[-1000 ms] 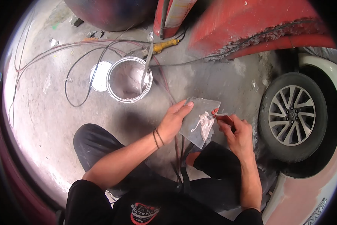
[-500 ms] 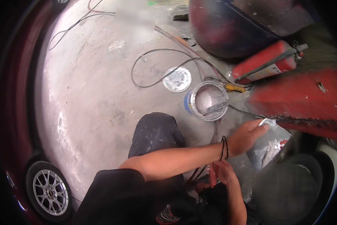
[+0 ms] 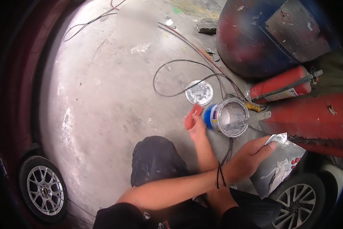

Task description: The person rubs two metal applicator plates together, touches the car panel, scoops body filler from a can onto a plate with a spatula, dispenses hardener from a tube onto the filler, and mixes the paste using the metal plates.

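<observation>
My left hand [image 3: 251, 154] reaches across to the right. Its thumb and fingers grip the edge of a flat metal sheet [image 3: 261, 179], which carries a smear of pale filler paste [image 3: 281, 171] and a few red dabs [image 3: 295, 162]. Out past the left forearm, my right hand [image 3: 198, 129] is closed around a red plastic spreader [image 3: 194, 115], slightly blurred. Just right of that hand stands an open blue-labelled can [image 3: 209, 117] with pale filler inside. A metal putty knife [image 3: 260, 116] lies across the can's rim, its blade in the can.
Behind the can, a silvery lid [image 3: 199, 92] lies on the concrete near looped hoses [image 3: 167, 62]. A red fire extinguisher [image 3: 282, 86], red metal base [image 3: 309, 118] and dark blue-red rounded panel [image 3: 247, 42] line the right. Car wheels [image 3: 45, 191] appear at both lower sides.
My right hand has come out from beneath the left forearm with the red spreader, moving up and left to beside the can. The left hand still holds the sheet. The view has shifted.
</observation>
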Motion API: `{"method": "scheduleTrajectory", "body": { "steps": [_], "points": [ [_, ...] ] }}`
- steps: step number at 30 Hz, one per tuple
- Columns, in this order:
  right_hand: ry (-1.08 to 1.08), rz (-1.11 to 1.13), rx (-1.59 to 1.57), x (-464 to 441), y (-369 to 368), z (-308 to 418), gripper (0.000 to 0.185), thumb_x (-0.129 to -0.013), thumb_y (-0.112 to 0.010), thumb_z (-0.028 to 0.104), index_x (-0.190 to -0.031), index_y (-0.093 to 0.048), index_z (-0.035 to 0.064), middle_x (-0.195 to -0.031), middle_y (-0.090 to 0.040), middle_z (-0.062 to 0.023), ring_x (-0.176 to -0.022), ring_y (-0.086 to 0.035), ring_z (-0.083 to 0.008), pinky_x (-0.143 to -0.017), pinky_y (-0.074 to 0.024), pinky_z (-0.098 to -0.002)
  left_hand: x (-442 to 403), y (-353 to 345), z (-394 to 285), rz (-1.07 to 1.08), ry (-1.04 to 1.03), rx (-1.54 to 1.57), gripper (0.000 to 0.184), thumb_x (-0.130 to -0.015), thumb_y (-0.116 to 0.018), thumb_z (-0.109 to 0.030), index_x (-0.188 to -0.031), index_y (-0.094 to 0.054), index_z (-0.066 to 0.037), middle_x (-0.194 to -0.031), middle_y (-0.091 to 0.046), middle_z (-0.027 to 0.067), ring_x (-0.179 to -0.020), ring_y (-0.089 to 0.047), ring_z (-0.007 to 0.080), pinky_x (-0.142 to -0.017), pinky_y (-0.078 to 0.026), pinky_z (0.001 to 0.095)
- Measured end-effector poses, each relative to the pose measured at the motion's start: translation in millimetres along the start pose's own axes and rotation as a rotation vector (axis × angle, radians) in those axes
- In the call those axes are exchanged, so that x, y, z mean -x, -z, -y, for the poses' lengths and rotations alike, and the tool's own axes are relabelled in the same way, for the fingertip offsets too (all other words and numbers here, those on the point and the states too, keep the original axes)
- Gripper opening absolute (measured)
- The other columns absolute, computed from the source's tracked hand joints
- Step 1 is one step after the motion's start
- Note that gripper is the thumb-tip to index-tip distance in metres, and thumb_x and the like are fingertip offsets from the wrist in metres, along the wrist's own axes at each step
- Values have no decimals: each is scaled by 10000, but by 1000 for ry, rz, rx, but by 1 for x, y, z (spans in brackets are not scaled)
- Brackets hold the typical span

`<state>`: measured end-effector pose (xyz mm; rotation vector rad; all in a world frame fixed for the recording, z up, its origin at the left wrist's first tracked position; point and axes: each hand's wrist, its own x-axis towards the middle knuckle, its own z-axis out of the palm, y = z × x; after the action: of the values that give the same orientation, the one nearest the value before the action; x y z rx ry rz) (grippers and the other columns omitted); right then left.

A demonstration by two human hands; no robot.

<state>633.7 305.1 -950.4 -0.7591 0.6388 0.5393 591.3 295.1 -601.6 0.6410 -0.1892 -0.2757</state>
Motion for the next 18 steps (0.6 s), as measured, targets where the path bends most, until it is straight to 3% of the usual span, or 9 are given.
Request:
{"method": "scheduleTrajectory", "body": {
  "steps": [3,4,8,11,13,15,16,17,18],
  "points": [
    [127,-7,-7,12,-56,38,300,-1043,-664,218,-1267,-566,45,-1195,-659,-127,-1090,-685,-322,-890,-606,-503,6,5,-6,-22,7,26,319,-1157,-501,-250,-1282,-650,3,-1033,-632,-26,-997,-520,44,-907,-452,256],
    [74,-17,54,7,-40,28,351,-1032,-687,251,-1300,-580,52,-1161,-682,-113,-1082,-709,-306,-899,-618,-500,6,8,-4,-23,22,16,321,-1157,-500,-250,-1287,-648,4,-1035,-634,-25,-996,-522,45,-906,-453,258],
    [-173,45,899,60,-10,-37,281,-1039,-673,257,-1232,-685,53,-991,-740,-83,-853,-750,-219,-759,-618,-410,-5,5,-4,32,46,23,329,-1164,-487,-257,-1297,-645,-2,-1038,-633,-35,-996,-514,34,-891,-452,250],
    [-64,185,940,121,-17,-22,284,-1055,-660,259,-1215,-708,30,-1019,-763,-96,-872,-738,-209,-786,-591,-370,-19,9,15,25,128,-25,335,-1162,-472,-270,-1260,-630,9,-1025,-654,10,-985,-554,63,-904,-468,272],
    [-3,169,938,145,4,-2,322,-1068,-673,272,-1265,-731,24,-1072,-781,-85,-998,-726,-219,-896,-572,-364,-27,33,56,-111,-438,-742,348,-1154,-493,-276,-1277,-646,12,-1071,-683,35,-1029,-585,81,-941,-476,280],
    [6,109,930,172,41,29,354,-1085,-650,281,-1328,-695,27,-1147,-769,-82,-1050,-722,-227,-946,-564,-385,-33,29,50,-50,-340,-886,380,-1087,-525,-191,-1414,-596,-12,-1309,-628,156,-1234,-561,272,-1084,-437,379],
    [23,65,925,191,61,49,371,-1094,-639,285,-1359,-677,28,-1184,-763,-81,-1076,-720,-231,-972,-560,-396,-35,28,37,24,-127,-770,451,-1050,-550,-156,-1482,-566,-30,-1418,-594,209,-1327,-540,361,-1146,-416,426],
    [257,-59,799,216,84,68,418,-1111,-597,334,-1415,-633,49,-1270,-730,-80,-1148,-696,-235,-1017,-543,-414,-37,26,23,70,88,-668,544,-1012,-575,-121,-1550,-536,-47,-1527,-560,262,-1420,-520,450,-1208,-395,473],
    [391,-127,612,238,93,91,450,-1122,-559,367,-1453,-599,66,-1332,-700,-79,-1207,-669,-240,-1053,-528,-429,-44,24,36,58,93,-657,545,-1011,-599,-139,-1546,-543,-45,-1518,-573,247,-1412,-533,426,-1202,-402,459]
  ]
}}
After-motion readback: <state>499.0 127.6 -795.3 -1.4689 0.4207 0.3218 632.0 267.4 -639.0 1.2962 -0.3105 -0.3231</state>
